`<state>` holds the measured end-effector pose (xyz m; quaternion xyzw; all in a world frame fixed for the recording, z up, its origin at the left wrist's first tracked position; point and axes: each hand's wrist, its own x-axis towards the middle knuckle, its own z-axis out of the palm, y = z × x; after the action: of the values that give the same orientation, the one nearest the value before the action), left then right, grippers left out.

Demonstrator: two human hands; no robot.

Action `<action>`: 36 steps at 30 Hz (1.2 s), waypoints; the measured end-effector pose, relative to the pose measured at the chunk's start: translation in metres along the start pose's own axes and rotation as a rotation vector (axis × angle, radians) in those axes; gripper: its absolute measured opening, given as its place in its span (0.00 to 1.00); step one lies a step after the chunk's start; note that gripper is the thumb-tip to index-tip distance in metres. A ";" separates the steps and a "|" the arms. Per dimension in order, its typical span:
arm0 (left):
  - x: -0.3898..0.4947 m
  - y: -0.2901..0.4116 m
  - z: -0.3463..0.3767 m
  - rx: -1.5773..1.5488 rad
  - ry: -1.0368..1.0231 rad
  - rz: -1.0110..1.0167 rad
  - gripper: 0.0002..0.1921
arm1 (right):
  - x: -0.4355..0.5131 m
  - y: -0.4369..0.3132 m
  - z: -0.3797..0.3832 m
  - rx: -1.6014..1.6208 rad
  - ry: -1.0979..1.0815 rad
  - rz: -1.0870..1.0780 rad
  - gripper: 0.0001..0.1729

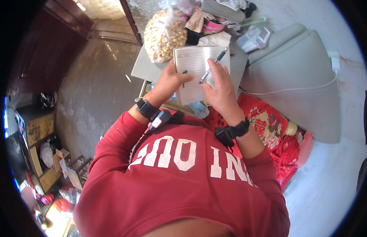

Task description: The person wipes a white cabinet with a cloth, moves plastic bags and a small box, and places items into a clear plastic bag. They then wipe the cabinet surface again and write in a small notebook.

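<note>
In front of my chest an open lined notebook (192,63) is held up, its left page bearing a little handwriting near the top and a small dark mark lower down. My left hand (173,75) grips the notebook's left side, thumb lying across the page. A pen (212,65) with a clear barrel and dark grip slants between the thumb and fingers of my right hand (220,84), its tip pointing up and to the right. That hand is over the right-hand page; whether it also supports the notebook I cannot tell. Both wrists wear black straps with small devices.
Behind the notebook, a grey tabletop (148,66) carries a knotted clear bag of small tan pieces (164,35), piled clothes and a clear plastic container (254,38). A grey padded headboard (293,80) with a white cable stands right, above red floral bedding (264,124). A wooden cabinet (41,127) stands left.
</note>
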<state>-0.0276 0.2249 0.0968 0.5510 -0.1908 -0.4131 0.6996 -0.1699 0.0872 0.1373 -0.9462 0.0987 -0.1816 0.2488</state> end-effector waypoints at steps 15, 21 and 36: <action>0.032 -0.017 0.035 0.021 -0.317 -0.137 0.29 | 0.033 0.080 -0.065 0.193 -0.072 0.185 0.23; 0.012 -0.047 0.023 0.100 -0.269 -0.287 0.31 | 0.017 0.094 -0.046 0.223 -0.334 0.146 0.20; -0.065 -0.043 -0.079 0.144 -0.047 -0.352 0.29 | 0.028 0.048 0.050 0.345 -0.252 -0.053 0.17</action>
<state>-0.0246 0.3225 0.0438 0.6146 -0.1366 -0.5271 0.5707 -0.1289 0.0602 0.0810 -0.9071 0.0092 -0.0824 0.4127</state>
